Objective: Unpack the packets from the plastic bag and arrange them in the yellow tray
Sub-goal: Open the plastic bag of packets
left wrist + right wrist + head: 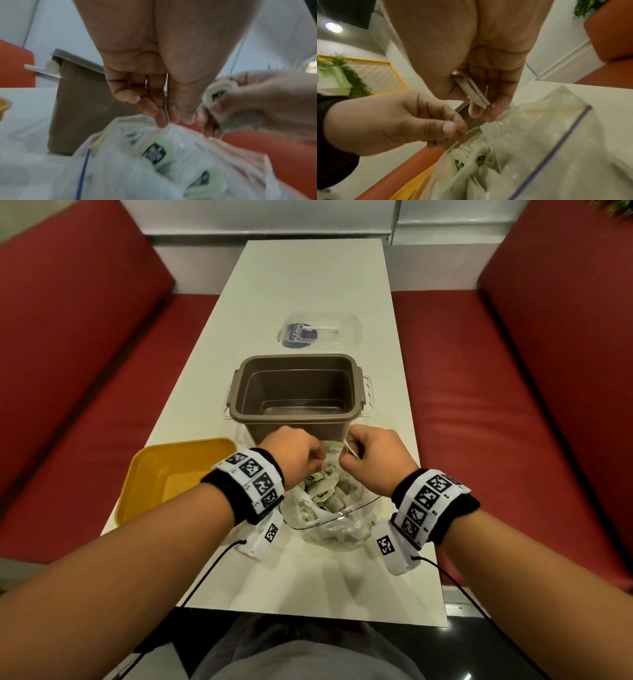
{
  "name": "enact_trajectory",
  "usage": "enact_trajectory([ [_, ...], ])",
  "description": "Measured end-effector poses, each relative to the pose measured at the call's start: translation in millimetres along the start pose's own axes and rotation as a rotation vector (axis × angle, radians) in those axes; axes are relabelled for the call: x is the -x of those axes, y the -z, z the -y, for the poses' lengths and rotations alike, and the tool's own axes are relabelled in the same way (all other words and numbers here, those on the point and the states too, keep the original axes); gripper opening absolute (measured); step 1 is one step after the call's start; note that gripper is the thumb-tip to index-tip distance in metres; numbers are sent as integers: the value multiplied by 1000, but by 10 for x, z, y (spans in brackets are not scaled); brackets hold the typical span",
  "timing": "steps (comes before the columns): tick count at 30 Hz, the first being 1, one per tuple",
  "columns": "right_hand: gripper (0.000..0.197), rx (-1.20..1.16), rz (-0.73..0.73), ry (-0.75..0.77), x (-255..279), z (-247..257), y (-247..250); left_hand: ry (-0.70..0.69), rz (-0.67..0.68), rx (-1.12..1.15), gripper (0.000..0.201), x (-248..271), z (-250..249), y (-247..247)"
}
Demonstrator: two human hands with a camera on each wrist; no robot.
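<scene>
A clear zip-top plastic bag (356,518) lies on the white table in front of me, with several pale green packets (320,491) inside. My left hand (317,462) pinches the bag's top edge (471,133) between thumb and fingers. My right hand (346,460) is beside it over the bag's mouth, gripping one flat pale packet (471,92) between thumb and fingers; the left wrist view shows that packet (217,93) too. The yellow tray (150,470) sits to the left of the bag, and nothing shows on the visible part of its floor.
A brown plastic bin (298,422) stands right behind my hands, with white side latches. Its clear lid (322,332) lies farther back on the table. Red bench seats run along both sides. The table edge is close to my body.
</scene>
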State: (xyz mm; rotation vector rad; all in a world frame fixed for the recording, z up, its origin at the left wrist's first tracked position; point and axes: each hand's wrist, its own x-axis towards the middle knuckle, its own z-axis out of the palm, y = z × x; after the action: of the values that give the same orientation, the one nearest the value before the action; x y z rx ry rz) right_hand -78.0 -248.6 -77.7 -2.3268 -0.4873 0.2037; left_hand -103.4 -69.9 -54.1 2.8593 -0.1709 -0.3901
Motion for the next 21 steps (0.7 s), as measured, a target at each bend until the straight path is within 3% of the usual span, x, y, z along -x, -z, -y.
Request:
enact_trajectory([
  [4, 31, -60, 7, -69, 18, -47, -57, 17, 122, -128, 19, -59, -68, -51],
  [9, 14, -87, 88, -100, 32, 4, -111, -6, 148, -137, 17, -69, 48, 44],
  [15, 24, -27, 140, -139, 16, 121, -160, -84, 237, -156, 21, -84, 126, 24],
  [21, 36, 36, 186, -115, -42, 211, -218, -187, 40, -11, 13, 14, 301, 216],
])
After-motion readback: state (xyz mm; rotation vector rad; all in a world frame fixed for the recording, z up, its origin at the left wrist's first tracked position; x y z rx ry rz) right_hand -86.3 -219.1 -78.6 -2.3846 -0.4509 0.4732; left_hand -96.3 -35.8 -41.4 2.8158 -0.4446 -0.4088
